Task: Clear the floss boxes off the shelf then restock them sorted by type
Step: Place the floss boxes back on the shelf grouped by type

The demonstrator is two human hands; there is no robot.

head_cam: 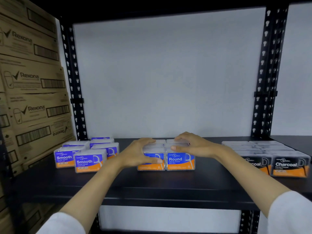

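Three groups of clear floss boxes stand on the black shelf. At the left are blue and orange Smooth boxes, in the middle blue Round boxes, and at the right black Charcoal boxes. My left hand cups the left side of the Round group, thumb across the front box's label. My right hand lies over the top of the right-hand Round boxes, fingers curled on the lids. Both hands press on the group; no box is lifted.
Stacked brown Rexona cartons stand close on the left of the shelf. Black perforated uprights frame the bay, with a white wall behind. An upper shelf closes the bay overhead.
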